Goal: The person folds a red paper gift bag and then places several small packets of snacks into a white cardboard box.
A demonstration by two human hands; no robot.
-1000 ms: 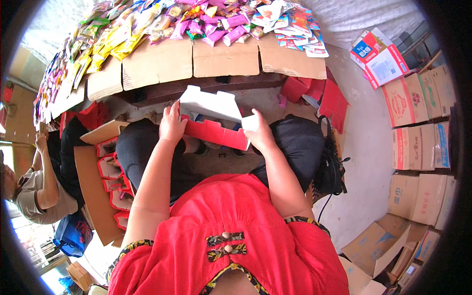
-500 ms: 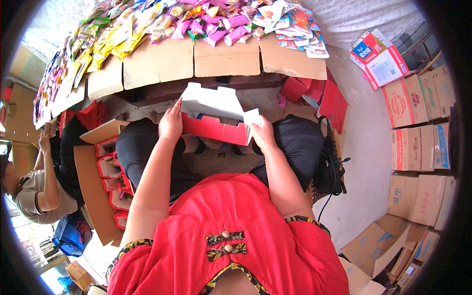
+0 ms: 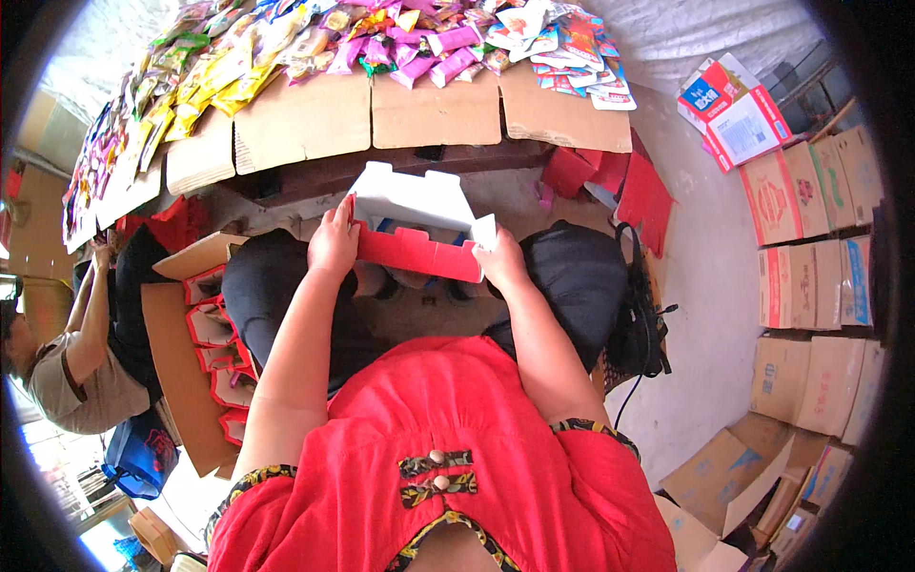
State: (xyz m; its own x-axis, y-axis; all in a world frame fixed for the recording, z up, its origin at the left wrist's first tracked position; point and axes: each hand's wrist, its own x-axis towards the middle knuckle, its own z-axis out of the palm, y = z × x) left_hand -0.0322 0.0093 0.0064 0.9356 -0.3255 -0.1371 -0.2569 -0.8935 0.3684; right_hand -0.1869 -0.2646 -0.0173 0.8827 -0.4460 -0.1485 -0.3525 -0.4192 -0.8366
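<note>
A partly folded cardboard gift box (image 3: 419, 250), red outside and white inside, is held over my lap between both hands. My left hand (image 3: 333, 238) is closed on its left end, fingers along the red edge. My right hand (image 3: 502, 259) grips the right end, next to a raised white flap. The box's bottom looks open, since the floor area shows through it. Just beyond lies the table edge covered with cardboard flaps (image 3: 436, 112), with piles of wrapped snacks (image 3: 315, 43) on top.
An open carton (image 3: 176, 372) of red boxes stands at my left. Another person (image 3: 81, 367) sits farther left. Flattened red boxes (image 3: 643, 205) lie beyond my right knee, and a black bag (image 3: 637, 324) hangs beside it. Stacked cartons (image 3: 810, 286) line the right side.
The right flap and my right hand have shifted slightly inward to the left. My left hand keeps its hold, and the box stays over my lap.
</note>
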